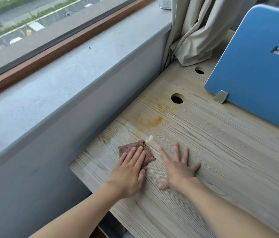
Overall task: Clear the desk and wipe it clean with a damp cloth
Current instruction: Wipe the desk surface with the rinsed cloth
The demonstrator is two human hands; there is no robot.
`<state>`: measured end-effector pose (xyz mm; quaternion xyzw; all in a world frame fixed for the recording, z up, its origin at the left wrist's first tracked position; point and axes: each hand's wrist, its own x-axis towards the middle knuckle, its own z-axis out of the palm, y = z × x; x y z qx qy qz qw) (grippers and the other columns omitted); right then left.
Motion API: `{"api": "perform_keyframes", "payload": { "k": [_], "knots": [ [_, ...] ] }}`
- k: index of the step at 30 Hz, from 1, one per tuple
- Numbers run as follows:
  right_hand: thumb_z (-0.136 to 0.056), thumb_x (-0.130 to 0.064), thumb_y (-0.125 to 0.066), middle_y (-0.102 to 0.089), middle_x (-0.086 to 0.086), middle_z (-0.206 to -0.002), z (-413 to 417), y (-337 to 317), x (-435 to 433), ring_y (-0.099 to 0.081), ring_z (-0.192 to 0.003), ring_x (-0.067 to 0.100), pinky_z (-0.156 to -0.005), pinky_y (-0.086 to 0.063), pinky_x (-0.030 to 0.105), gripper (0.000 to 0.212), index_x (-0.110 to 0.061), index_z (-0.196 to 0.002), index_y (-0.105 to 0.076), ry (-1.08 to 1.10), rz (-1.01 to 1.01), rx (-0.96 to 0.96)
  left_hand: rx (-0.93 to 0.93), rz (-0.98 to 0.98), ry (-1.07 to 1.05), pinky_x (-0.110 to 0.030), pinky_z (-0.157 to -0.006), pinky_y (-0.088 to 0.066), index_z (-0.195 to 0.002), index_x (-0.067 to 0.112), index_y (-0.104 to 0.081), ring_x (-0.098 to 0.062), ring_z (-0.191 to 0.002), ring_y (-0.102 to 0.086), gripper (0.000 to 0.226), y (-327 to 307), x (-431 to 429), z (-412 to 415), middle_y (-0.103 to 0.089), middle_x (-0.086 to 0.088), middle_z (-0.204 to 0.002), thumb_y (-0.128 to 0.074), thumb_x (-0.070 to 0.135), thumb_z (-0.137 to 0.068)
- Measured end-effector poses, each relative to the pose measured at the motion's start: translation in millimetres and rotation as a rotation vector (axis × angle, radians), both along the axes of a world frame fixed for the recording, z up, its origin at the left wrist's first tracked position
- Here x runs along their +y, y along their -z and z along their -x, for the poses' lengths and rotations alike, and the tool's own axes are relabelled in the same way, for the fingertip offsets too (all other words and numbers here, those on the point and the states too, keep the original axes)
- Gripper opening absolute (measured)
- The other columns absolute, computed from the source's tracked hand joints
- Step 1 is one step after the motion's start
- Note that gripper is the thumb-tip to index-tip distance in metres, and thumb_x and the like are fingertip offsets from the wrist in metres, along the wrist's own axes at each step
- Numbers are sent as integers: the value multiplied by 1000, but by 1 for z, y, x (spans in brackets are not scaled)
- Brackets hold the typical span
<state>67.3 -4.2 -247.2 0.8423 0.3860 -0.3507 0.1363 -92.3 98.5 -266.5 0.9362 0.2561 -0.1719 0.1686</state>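
Observation:
A folded brown cloth [144, 148] lies flat on the pale wooden desk [221, 160] near its left edge. My left hand [130, 170] presses down on the cloth with straight fingers. To its right, my right hand [178, 167] rests flat on the bare wood with fingers spread. Just beyond the cloth sits a small white blob [150, 138]. Farther back an orange-yellow stain [150, 121] spreads toward a round cable hole [177, 98].
A blue divider panel [255, 66] stands on the desk at the right on a metal bracket [221, 96]. A second cable hole [199, 70] and a beige curtain [195, 31] are at the back. A grey window sill [58, 83] runs along the left.

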Motion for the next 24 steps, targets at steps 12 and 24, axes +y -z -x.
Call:
{"api": "perform_keyframes", "payload": {
  "k": [12, 24],
  "knots": [
    [-72, -56, -82, 45, 12, -154, 0, -1, 2, 34, -142, 46, -105, -8, 83, 132, -50, -149, 25, 3, 14, 10, -5, 12, 37, -39, -123, 12, -154, 29, 20, -10, -144, 32, 61, -1, 9, -17, 28, 12, -159, -11, 48, -105],
    [-65, -62, -84, 33, 5, -161, -6, -6, -2, 23, -149, 41, -107, -18, 77, 133, -53, -149, 20, 14, -53, -21, -13, 27, 33, -40, -124, 9, -155, 29, 18, -11, -146, 29, 61, 0, 16, -31, 25, 12, -160, -14, 46, -105]
  ]
}}
